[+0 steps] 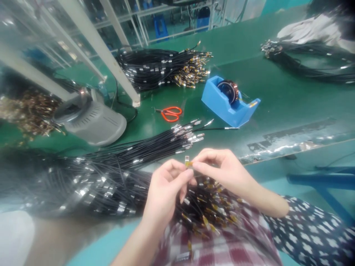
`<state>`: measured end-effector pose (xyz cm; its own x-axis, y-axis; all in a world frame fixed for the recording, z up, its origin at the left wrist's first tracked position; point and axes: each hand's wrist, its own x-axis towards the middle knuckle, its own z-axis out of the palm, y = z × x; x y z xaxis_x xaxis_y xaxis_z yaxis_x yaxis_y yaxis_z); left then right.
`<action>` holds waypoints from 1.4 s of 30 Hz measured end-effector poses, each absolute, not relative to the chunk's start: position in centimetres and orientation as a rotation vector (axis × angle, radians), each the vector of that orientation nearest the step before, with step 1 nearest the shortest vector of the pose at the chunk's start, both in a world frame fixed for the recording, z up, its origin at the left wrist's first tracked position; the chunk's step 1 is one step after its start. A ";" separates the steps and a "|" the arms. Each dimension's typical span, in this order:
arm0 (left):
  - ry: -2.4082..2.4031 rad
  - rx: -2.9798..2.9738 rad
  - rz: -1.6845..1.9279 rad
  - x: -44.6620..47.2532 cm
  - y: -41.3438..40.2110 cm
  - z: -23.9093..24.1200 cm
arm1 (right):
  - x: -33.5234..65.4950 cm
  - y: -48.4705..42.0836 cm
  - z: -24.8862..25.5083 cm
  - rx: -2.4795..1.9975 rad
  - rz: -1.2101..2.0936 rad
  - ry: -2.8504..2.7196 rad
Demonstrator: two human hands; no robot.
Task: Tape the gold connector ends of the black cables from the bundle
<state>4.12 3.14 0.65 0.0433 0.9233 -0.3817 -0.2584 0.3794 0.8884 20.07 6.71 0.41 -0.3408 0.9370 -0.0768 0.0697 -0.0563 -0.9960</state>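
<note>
Between both hands, a cable connector (187, 159) points up, its metal end bare and amber tape at its base. My left hand (169, 184) pinches the cable just below that end. The thumb and forefinger of my right hand (222, 166) are closed on the amber tape (190, 163) at the connector's side. Under the hands, a bundle of black cables with taped ends (213, 207) lies across the lap. Just beyond them is a bundle of black cables (155, 144) with bare silver ends. A blue tape dispenser (224, 105) holds a roll of amber tape (229, 91).
Red-handled scissors (171, 113) lie on the green table (291, 92). A grey machine (91, 118) stands at left beside white frame posts (111, 59). More taped cables (166, 68) lie at the back, and a coiled cable bundle (305, 66) at far right.
</note>
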 end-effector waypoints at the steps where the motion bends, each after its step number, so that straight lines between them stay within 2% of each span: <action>1: 1.179 0.729 1.041 4.1 3.1 0.7 | 20.1 6.7 0.5 -1.118 1.488 -1.476; 15: 1.190 0.657 1.046 4.0 3.3 0.7 | 19.9 6.7 -0.3 -1.078 1.513 -1.437; 29: 1.018 0.697 0.871 2.5 3.5 0.4 | 18.6 7.0 -1.2 -0.898 1.761 -1.180; 38: 1.262 0.847 0.951 3.2 2.9 0.5 | 18.4 6.4 0.2 -1.101 1.477 -1.360; 42: 1.267 0.873 0.950 3.2 2.8 0.4 | 18.4 6.5 -0.2 -0.998 1.693 -1.231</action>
